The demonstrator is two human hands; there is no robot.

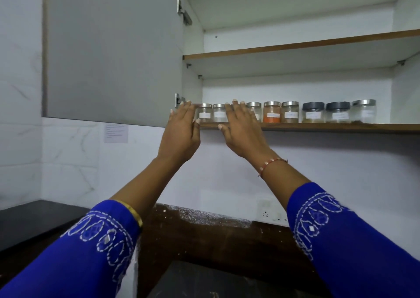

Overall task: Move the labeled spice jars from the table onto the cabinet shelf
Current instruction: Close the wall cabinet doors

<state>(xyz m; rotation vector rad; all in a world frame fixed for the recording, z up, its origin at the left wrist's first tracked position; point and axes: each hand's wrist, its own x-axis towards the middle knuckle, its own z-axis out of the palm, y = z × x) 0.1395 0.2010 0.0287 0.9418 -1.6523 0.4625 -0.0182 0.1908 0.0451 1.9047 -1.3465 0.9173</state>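
Your spice jars (281, 113) stand in one row along the front of the lowest cabinet shelf (318, 127), labels facing out; none shows on the table (204, 236) below, so by my reading the moving is nearly or wholly done. Your left hand (181, 131) is raised at the left end of the row with its fingers (185, 110) straight and spread, gripping nothing; your right hand (242, 127) lies flat in front of the third and fourth jars, fingers extended and empty too, though whether the fingertips touch glass I cannot tell.

These are small clear cylinders, glass by the look of them, so expect them stiff, smooth and breakable; each should be light, yet slick if your skin is damp. Take one around the body, thumb against opposing fingers below the lid; do not lift by the lid alone, since I cannot see how tightly any is screwed.

Most carry brushed metal lids; two dark-lidded jars (325, 112) sit near the right end; one orange-filled jar (272, 114) stands out midway. The white paper labels are too blurred to read. They sit shoulder to shoulder, touching or nearly so; a sideways nudge could pass down the row and knock neighbours. The shelf has a brown wooden edge and white surface; the grey cabinet door (111, 47) hangs open on your left.
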